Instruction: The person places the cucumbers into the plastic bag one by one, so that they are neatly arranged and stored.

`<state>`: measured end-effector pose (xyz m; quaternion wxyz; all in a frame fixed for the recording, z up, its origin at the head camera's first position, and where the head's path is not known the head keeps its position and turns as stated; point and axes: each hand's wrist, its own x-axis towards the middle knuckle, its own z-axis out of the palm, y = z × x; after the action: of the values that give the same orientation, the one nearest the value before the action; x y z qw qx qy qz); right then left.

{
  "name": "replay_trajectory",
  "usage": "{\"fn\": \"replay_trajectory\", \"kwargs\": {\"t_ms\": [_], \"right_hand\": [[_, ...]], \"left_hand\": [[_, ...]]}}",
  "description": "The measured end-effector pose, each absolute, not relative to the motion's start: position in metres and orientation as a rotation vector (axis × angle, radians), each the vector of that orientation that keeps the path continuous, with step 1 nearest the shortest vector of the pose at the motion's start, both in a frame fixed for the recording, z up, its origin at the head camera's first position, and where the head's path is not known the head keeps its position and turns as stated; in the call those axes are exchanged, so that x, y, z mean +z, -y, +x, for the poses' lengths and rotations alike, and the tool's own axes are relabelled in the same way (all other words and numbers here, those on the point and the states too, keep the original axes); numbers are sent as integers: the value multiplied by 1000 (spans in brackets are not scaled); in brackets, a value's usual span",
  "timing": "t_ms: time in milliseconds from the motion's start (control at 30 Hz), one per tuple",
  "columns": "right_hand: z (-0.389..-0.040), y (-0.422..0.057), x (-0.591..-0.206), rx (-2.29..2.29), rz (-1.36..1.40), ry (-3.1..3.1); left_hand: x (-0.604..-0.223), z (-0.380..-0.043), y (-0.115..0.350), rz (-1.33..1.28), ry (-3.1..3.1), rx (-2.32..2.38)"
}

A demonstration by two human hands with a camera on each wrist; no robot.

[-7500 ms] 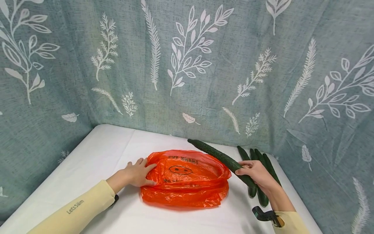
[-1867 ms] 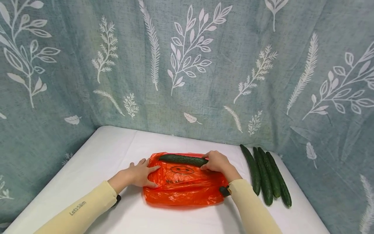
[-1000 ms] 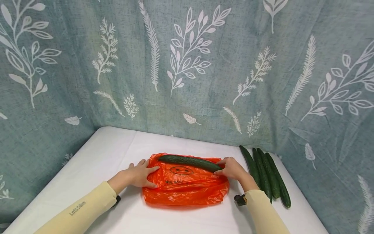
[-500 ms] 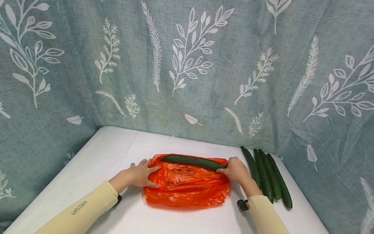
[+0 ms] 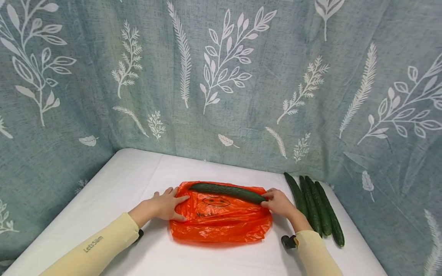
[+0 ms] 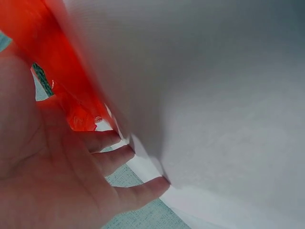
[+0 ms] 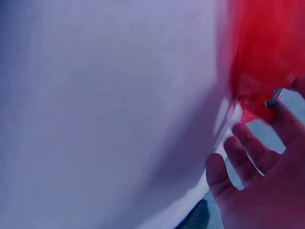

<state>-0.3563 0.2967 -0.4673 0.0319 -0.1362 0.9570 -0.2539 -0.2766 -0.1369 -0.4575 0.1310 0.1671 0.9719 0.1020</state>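
Note:
A dark green cucumber (image 5: 228, 190) lies lengthwise in the mouth of a red-orange plastic bag (image 5: 221, 232), which sits wide open on the white table. My left hand (image 5: 162, 205) rests on the bag's left rim, two digits reaching over its edge. In the left wrist view, the left hand's (image 6: 57, 157) other fingers are nearly straight beside the bag. My right hand (image 5: 280, 203) is at the cucumber's right end, thumb and forefinger on either side of it at the bag's rim. In the right wrist view, the right hand's (image 7: 267, 176) other fingers are spread loosely.
Several more cucumbers (image 5: 312, 209) lie side by side at the table's right, just beyond my right hand. A patterned blue-green curtain (image 5: 221, 76) closes off the back and both sides. The white table (image 5: 138, 168) extends around the bag.
Earlier my right hand carried the cucumber from the right-hand row and laid it in the bag. Since then that hand has slid right along it to its end. My left hand stays put.

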Motion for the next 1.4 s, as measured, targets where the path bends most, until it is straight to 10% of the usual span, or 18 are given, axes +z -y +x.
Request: {"fn": "replay_trajectory", "kwargs": {"t_ms": [1400], "right_hand": [[-364,-296,-449,-158,-626,-3064]], "left_hand": [[-459,-277,139,494,-2836,261]]}}
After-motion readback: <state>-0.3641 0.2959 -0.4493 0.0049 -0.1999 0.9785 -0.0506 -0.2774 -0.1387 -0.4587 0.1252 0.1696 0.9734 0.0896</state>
